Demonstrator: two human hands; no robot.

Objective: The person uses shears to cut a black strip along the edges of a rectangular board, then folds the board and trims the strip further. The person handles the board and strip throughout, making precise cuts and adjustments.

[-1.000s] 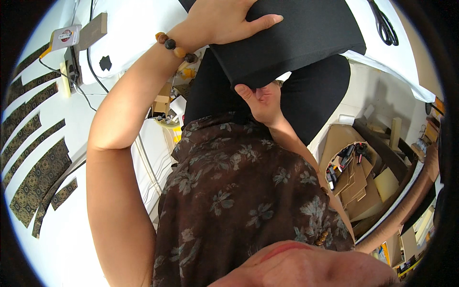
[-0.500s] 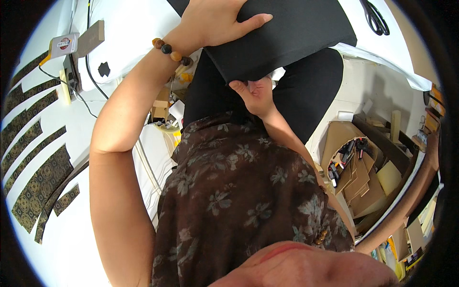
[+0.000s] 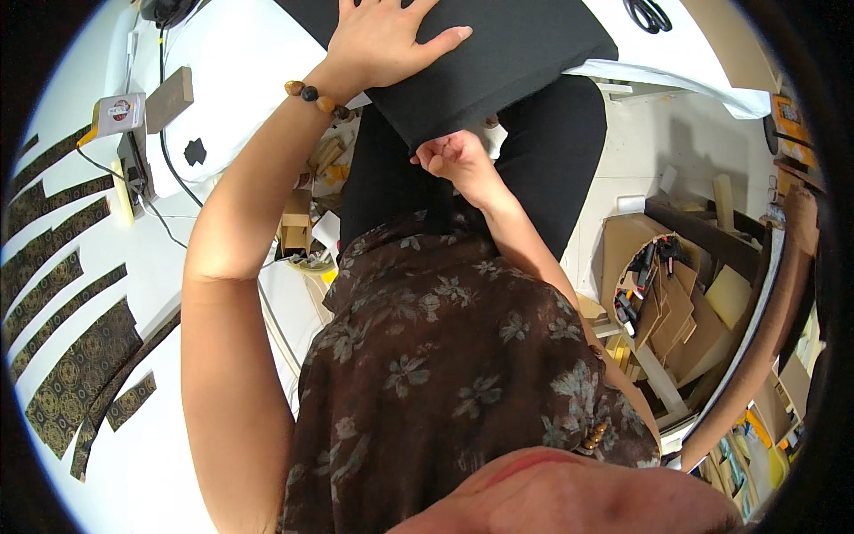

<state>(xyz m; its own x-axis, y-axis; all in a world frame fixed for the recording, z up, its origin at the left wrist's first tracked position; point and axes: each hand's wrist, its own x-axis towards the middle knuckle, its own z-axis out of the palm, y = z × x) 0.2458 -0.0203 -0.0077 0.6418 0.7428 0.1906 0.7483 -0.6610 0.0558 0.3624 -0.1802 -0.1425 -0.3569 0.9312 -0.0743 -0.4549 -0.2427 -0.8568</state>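
Note:
A flat black board or box [image 3: 516,58] with a thick near side lies over my lap and the white table's edge. My left hand [image 3: 382,40] rests flat on its top, fingers spread and thumb pointing right; a bead bracelet [image 3: 326,104] circles that wrist. My right hand [image 3: 456,165] is at the board's near edge, close to its nearest corner, with the fingers curled in. Whether those fingers pinch the edge or something small cannot be made out. The board's far part runs out of view.
On the white table at left lie several dark patterned strips [image 3: 84,378], a small black scrap [image 3: 195,152] and a white-and-yellow container [image 3: 117,117]. Black-handled scissors [image 3: 648,14] lie at the far right. A carton with cardboard pieces and tools [image 3: 663,303] stands on the floor at right.
My right hand has turned and curled its fingers at the board's edge; before, its thumb stuck out along that edge. The whole view has shifted slightly. My left hand stays flat on the board.

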